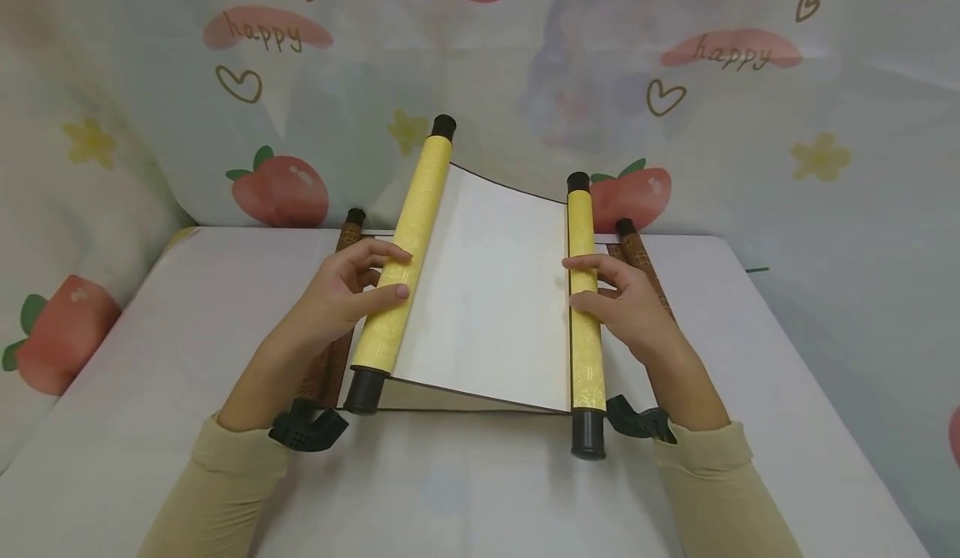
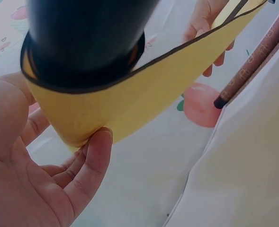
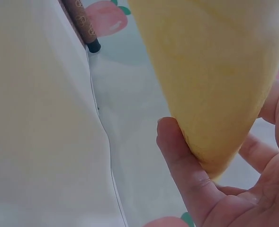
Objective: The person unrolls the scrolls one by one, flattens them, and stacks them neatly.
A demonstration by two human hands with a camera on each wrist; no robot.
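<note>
Item: yellow scroll (image 1: 487, 291), partly unrolled, held up off the white surface (image 1: 465, 491) between both hands.

Left roll (image 1: 405, 249): thick, yellow, black end caps. Left hand (image 1: 341, 295) curls its fingers (image 2: 89, 161) round it from the outer side, thumb on top.

Right roll (image 1: 585, 308): thinner, yellow, black caps. Right hand (image 1: 626, 299) grips it, fingers (image 3: 184, 165) wrapped under the paper.

Sheet between the rolls: pale, blank, dark-edged, bowed slightly, near edge close to the surface.

Also present: brown scroll (image 1: 341, 308) lying under the left hand; second brown scroll (image 1: 641, 262) behind the right hand; strawberry-print cloth (image 1: 277, 187) as backdrop.

Hazards, as judged: pulling the rolls apart unevenly could crease or tear the sheet; a loosened grip would let a roll drop onto the brown scrolls or spring back; the thick left roll looks likeliest to slip and unwind.
</note>
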